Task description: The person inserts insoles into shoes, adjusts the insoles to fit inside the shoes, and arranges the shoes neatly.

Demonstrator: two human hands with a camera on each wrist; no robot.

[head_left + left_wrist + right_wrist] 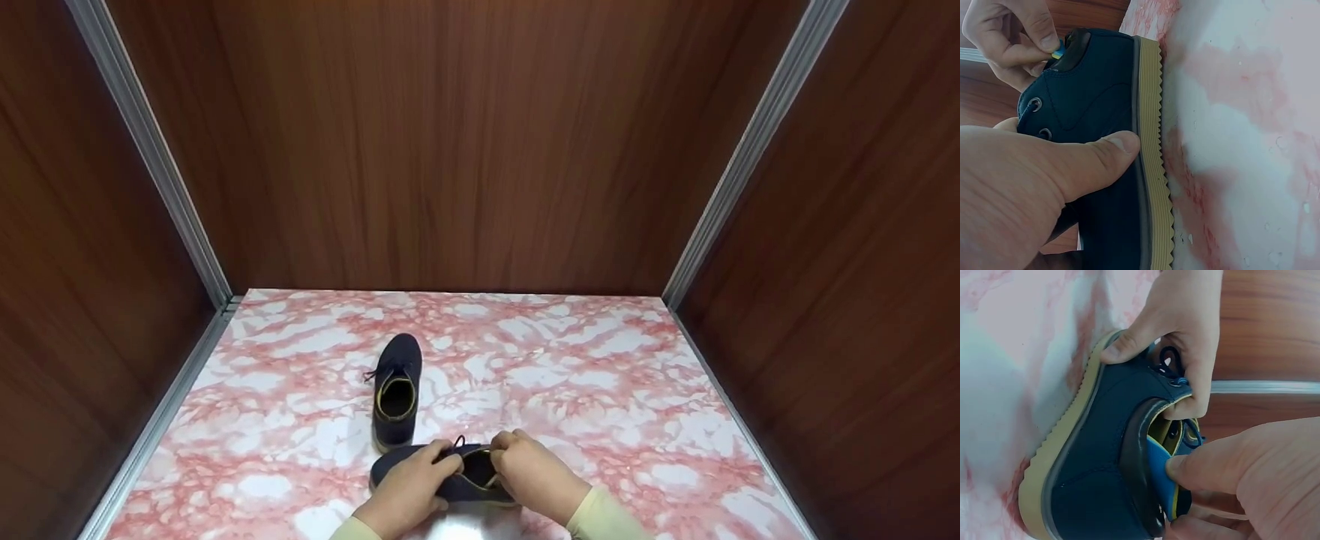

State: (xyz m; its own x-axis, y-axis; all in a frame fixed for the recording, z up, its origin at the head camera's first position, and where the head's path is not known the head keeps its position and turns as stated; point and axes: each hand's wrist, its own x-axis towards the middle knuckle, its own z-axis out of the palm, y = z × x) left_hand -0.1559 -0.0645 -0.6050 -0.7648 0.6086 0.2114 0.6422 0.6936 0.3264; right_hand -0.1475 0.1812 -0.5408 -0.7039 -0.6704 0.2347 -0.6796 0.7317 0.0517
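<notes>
A dark navy lace-up shoe (476, 493) with a pale ridged sole lies sideways near the front in the head view, toe to the left. My left hand (411, 484) grips it around the laced part, its thumb on the shoe's side near the sole and a finger at the opening. At the heel end, my right hand (534, 474) pinches a blue insole (1161, 467) with a yellow edge, which sticks up partly out of the shoe's opening. The insole's lower part is hidden inside the shoe.
The matching shoe (399, 356) stands upright just behind, toe pointing to the back wall, its lace hanging to the left. Brown wood-look panels (450, 150) with metal corner strips (150, 135) enclose the red-and-white marbled surface (585, 375) at the back and sides.
</notes>
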